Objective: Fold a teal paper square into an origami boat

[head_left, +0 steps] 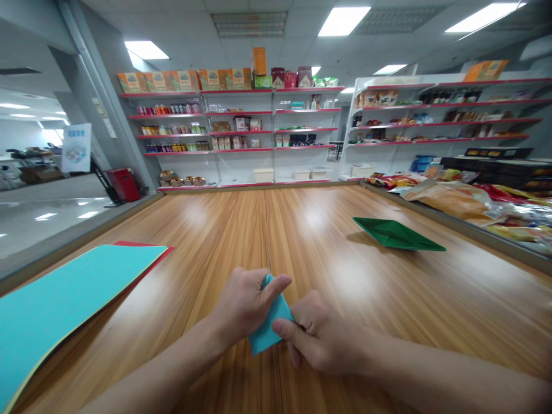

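Observation:
Between my two hands is a small piece of folded light-blue paper (268, 330), held just above the wooden table. My left hand (241, 302) grips its upper left part, with the thumb lying across the top. From the right, my right hand (317, 330) pinches the paper's edge, the thumb on the near face and the other fingers curled behind. Part of the paper is hidden by the fingers. A folded green paper shape (394, 234) with pointed ends rests on the table to the far right, touching neither hand.
On the left lies a stack of large coloured sheets (81, 293), light blue on top, with yellow and red edges below. Packaged snacks (457, 201) fill a bin along the right edge. Stocked shelves (241, 132) stand beyond the wooden table (207, 230).

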### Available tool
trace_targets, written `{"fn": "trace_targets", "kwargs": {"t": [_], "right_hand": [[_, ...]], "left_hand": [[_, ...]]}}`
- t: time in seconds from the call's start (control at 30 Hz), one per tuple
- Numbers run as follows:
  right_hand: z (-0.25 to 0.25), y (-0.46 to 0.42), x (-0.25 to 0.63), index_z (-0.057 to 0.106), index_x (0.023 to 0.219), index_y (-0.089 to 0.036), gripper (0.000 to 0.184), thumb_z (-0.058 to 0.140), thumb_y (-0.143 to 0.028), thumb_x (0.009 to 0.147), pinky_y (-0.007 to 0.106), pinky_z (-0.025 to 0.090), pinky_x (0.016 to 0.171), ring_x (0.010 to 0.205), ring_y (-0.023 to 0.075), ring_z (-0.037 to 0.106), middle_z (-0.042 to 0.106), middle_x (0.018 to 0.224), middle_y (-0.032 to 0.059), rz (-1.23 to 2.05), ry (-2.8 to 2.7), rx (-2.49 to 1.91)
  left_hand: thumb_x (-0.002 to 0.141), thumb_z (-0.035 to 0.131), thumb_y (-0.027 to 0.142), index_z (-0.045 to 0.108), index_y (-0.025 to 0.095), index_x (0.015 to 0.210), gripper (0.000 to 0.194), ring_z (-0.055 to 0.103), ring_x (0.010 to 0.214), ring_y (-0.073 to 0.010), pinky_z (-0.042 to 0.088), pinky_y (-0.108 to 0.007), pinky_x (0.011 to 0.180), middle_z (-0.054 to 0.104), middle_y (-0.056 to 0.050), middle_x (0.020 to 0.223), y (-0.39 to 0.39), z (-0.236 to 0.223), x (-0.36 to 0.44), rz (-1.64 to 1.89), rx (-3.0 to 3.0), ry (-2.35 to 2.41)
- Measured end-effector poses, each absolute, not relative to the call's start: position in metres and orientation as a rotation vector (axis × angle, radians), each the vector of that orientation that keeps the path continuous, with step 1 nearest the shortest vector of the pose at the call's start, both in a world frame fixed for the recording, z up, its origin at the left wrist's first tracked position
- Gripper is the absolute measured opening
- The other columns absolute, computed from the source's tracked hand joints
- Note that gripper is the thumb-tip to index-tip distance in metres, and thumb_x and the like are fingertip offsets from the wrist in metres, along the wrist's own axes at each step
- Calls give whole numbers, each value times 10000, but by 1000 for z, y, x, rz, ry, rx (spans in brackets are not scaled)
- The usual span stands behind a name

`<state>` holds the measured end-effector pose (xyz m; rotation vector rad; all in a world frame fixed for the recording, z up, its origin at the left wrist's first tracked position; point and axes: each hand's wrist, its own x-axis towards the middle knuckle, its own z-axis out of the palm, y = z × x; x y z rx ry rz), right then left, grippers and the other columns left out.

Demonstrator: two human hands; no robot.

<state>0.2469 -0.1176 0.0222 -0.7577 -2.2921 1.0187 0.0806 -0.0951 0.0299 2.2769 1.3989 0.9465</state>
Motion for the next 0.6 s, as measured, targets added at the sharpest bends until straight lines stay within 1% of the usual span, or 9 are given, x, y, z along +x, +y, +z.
{"fn": "trace_targets", "kwargs": {"t": [0.13,0.2,0.27,0.37,0.4,0.5,0.57,0.6], "right_hand": [[20,-119,243,426,484,-169,494,390,-403,918,191,252,361,359,68,395,435,408,-13,996,-2170,-843],[18,-116,241,416,498,-173,509,388,-453,922,202,245,371,366,67,364,393,412,-27,987,-2010,-918],[15,-112,240,424,511,-175,527,387,-508,918,209,265,385,378,72,361,392,418,-29,988,-1830,-971],[11,-105,240,470,537,-169,539,400,-559,903,214,279,390,379,79,374,417,410,-26,1008,-1634,-1028],[10,-103,240,478,537,-166,545,399,-563,903,213,281,390,376,79,380,424,405,-24,1023,-1602,-1038],[8,-101,239,491,532,-161,556,401,-565,903,211,280,381,359,76,386,441,400,-19,1064,-1560,-1055],[7,-101,239,513,552,-154,553,415,-578,892,212,273,373,351,76,382,445,401,-19,1083,-1556,-1050],[7,-101,240,524,560,-148,550,428,-582,884,214,268,371,353,77,382,444,403,-18,1090,-1569,-1040]], "left_hand": [[930,264,561,276,200,481,576,266,420,-99,174,-256,443,266,41,457,-97,33,80,1134,2141,1283],[927,261,569,301,207,499,562,284,422,-101,207,-241,423,287,40,471,-96,33,81,1298,1894,1303],[901,307,604,345,208,528,545,330,408,-104,263,-225,401,321,42,468,-94,32,83,1380,1597,1275],[841,389,665,367,205,539,550,392,355,-108,306,-211,344,365,42,425,-92,24,88,1301,1278,1170],[824,413,677,388,199,546,554,420,348,-112,322,-208,333,396,35,423,-91,20,91,1255,1249,1136],[799,468,676,496,160,648,538,536,392,-139,406,-214,352,541,-15,506,-92,13,97,1201,1340,1039],[796,482,669,502,155,654,533,538,360,-138,395,-207,323,557,-20,502,-92,12,96,1186,1388,1054],[794,484,667,491,159,632,534,515,325,-130,362,-197,293,541,-12,472,-91,12,93,1164,1401,1083]]}}
